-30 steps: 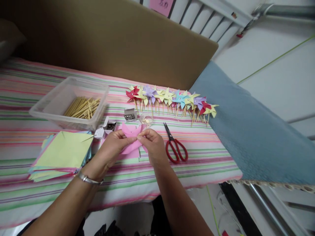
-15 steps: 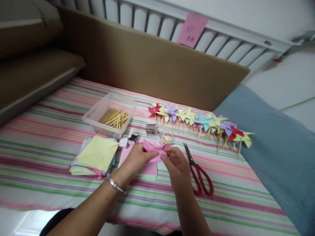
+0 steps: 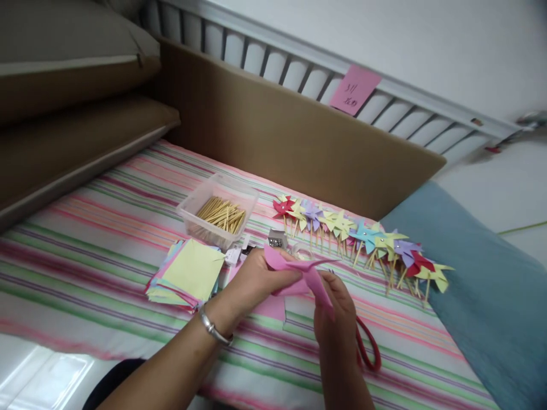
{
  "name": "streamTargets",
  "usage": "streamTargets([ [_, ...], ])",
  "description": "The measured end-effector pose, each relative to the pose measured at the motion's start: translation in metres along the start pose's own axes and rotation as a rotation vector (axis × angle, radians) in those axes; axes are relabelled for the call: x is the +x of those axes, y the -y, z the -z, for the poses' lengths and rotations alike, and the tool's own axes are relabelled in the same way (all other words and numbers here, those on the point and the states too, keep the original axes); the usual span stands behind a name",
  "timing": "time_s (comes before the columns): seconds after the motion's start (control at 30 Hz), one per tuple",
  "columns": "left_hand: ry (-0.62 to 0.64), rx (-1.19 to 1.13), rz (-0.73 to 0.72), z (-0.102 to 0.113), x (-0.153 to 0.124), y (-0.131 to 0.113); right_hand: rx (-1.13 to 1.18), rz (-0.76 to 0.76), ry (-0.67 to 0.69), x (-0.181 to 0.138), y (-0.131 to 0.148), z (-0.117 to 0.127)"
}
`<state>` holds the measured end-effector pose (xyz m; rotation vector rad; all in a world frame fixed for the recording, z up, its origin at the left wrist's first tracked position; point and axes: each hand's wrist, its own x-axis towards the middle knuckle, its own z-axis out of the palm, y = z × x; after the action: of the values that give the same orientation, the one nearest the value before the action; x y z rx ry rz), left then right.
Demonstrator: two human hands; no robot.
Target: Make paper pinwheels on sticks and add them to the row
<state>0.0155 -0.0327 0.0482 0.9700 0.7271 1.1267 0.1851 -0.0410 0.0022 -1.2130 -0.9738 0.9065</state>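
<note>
A pink paper pinwheel [image 3: 314, 280], its blades partly folded in, is held up over the striped cloth. My left hand [image 3: 260, 279] pinches its middle, thumb on top. My right hand [image 3: 338, 302] has its fingers closed at the pinwheel's right side, by a blade that points down. Beneath them lies a flat pink sheet [image 3: 273, 307]. Just behind my hands are a small box of metal pins [image 3: 277, 239] and a round clear dish [image 3: 301, 251], both partly covered. Red-handled scissors [image 3: 371, 347] lie mostly hidden behind my right hand.
A stack of coloured paper squares [image 3: 192, 273] lies left of my hands, with a clear tub of wooden sticks [image 3: 217, 219] behind it. Finished pinwheels [image 3: 363, 236] form a row at the back right. A brown board [image 3: 299, 125] stands along the rear, with cushions [image 3: 85, 131] at left.
My view has shifted, so the table things sit further right. The pink paper is lifted nearer, its blades stand out more, and my right hand now covers most of the scissors.
</note>
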Motion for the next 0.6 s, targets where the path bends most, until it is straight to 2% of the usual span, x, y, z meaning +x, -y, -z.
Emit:
streamTargets([
  [0.13, 0.094, -0.13, -0.029, 0.005, -0.012, -0.016, -0.081, 0.02, 0.061, 0.005, 0.007, -0.023],
  [0.23, 0.2, -0.201, -0.046, 0.012, -0.02, -0.028, -0.196, 0.04, 0.139, 0.017, 0.026, -0.054],
  [0.3, 0.267, -0.22, -0.036, 0.017, -0.024, -0.034, -0.316, 0.14, 0.257, 0.029, 0.04, -0.083],
  [0.4, 0.309, -0.25, -0.045, 0.024, -0.028, -0.039, -0.52, 0.316, 0.54, 0.046, 0.053, -0.13],
  [0.47, 0.319, -0.289, -0.059, 0.029, -0.029, -0.041, -0.599, 0.395, 0.689, 0.057, 0.052, -0.16],
  [0.5, 0.325, -0.309, -0.063, 0.031, -0.029, -0.042, -0.633, 0.381, 0.749, 0.062, 0.049, -0.173],
  [0.53, 0.333, -0.324, -0.062, 0.033, -0.029, -0.042, -0.645, 0.347, 0.767, 0.067, 0.044, -0.185],
  [0.6, 0.338, -0.34, -0.055, 0.037, -0.029, -0.044, -0.622, 0.308, 0.722, 0.073, 0.034, -0.206],
])
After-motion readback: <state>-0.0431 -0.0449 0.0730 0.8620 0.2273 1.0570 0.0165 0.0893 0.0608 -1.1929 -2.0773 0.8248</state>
